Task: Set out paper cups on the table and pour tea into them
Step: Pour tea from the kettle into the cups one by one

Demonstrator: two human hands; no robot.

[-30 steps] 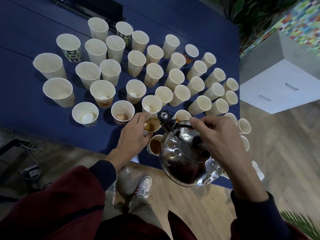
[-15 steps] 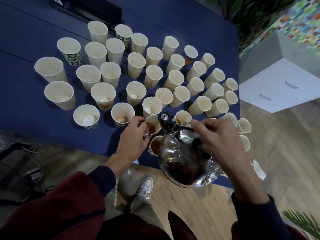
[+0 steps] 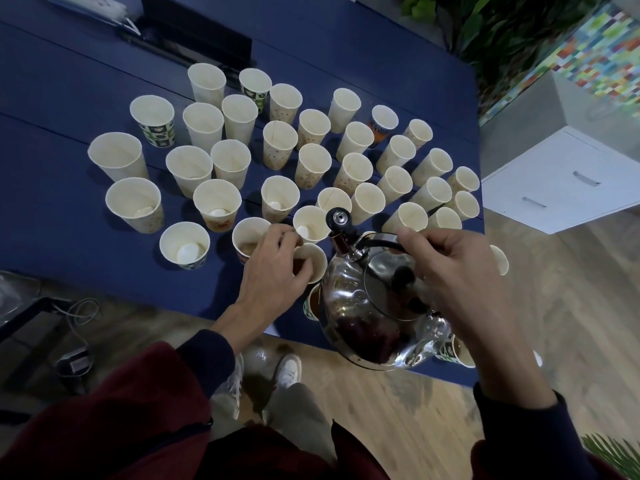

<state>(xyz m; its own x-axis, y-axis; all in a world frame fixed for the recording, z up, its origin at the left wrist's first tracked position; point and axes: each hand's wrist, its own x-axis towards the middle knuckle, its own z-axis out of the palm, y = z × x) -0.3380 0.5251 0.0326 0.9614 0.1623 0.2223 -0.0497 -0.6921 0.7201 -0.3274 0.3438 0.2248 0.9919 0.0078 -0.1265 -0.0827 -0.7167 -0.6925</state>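
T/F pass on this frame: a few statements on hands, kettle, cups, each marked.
1. The right hand holds the kettle by its handle. True.
2. The left hand lies flat on the table. False: it grips a cup beside the kettle's spout.
3. The kettle's lid is off. False: the lid is on.
4. The table is blue. True.
5. The far cups lie on their sides. False: the far cups stand upright.
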